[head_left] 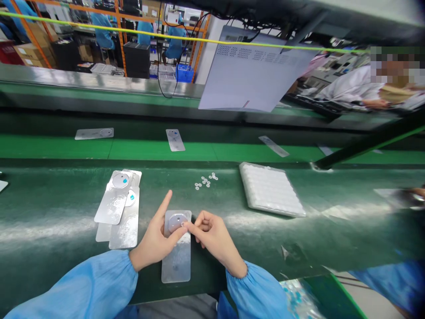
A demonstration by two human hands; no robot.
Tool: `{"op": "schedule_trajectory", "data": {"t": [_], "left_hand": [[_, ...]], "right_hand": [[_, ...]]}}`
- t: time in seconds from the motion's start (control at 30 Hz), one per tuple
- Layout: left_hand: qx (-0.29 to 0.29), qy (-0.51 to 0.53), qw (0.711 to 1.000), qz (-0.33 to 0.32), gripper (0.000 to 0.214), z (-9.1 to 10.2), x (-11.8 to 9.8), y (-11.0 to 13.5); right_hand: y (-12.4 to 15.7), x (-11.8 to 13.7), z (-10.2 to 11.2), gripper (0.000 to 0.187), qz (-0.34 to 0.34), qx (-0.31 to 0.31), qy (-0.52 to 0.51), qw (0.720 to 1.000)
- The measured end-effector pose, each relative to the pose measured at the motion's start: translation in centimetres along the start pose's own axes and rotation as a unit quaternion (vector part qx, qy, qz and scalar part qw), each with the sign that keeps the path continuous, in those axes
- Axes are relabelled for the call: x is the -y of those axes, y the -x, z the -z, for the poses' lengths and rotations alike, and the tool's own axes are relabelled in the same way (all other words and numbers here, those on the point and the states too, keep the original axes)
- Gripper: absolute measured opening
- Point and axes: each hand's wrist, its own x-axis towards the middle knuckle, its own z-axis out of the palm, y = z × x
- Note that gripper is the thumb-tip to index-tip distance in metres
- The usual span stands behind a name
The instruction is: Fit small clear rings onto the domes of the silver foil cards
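My left hand: spread, beside silver plate
My right hand: pinching white ring
Near-right green bin: bagged blue pieces

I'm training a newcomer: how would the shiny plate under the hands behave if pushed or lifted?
The shiny plate would probably slide rather than tip, lying flat on the green bench. Looking thin, it's likely light; the glossy surface may feel slippery.

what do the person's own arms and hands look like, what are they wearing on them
Both arms are in loose, wrinkled light-blue sleeves, the left sleeve and the right sleeve each gathered into a snug cuff at the wrist. The left hand and right hand are bare: no gloves, rings or watch show. I see no markings on the sleeves.
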Motion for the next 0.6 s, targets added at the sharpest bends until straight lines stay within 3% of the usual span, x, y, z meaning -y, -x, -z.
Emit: {"op": "schedule_trajectory", "data": {"t": [0.1, 0.2, 0.3, 0.37, 0.47, 0.53, 0.6], "left_hand": [[-0.032, 0.04, 0.998, 0.035, 0.1, 0.0, 0.2, -0.6], [-0.054, 0.105, 0.989, 0.09, 0.08, 0.5, 0.0, -0.9], [-0.061, 0.188, 0.971, 0.136, 0.072, 2.2, -1.7, -1.6], [-0.081, 0.198, 0.969, 0.123, 0.078, 4.3, -3.6, -3.3], [-0.197, 0.094, 0.975, 0.037, 0.076, 8.8, -7.0, -8.0], [-0.284, -0.065, 0.956, 0.019, 0.067, 12.2, -9.1, -11.8], [-0.337, -0.15, 0.929, 0.021, 0.075, 15.2, -10.7, -15.2]], "right_hand": [[-0.4, -0.8, 0.0, 0.057, -0.023, 0.053, -0.09, 0.994], [-0.3, -1.6, 0.2, 0.058, -0.027, 0.062, -0.177, 0.982], [-0.1, -2.3, 0.4, 0.055, -0.017, 0.047, -0.221, 0.974], [0.0, -2.8, 0.5, 0.053, -0.005, 0.044, -0.228, 0.973], [-0.3, -3.5, 0.4, 0.052, 0.011, 0.062, -0.212, 0.975], [-0.5, -3.8, 0.2, 0.053, 0.022, 0.067, -0.191, 0.979], [-0.7, -4.0, 0.0, 0.054, 0.031, 0.067, -0.174, 0.982]]}}
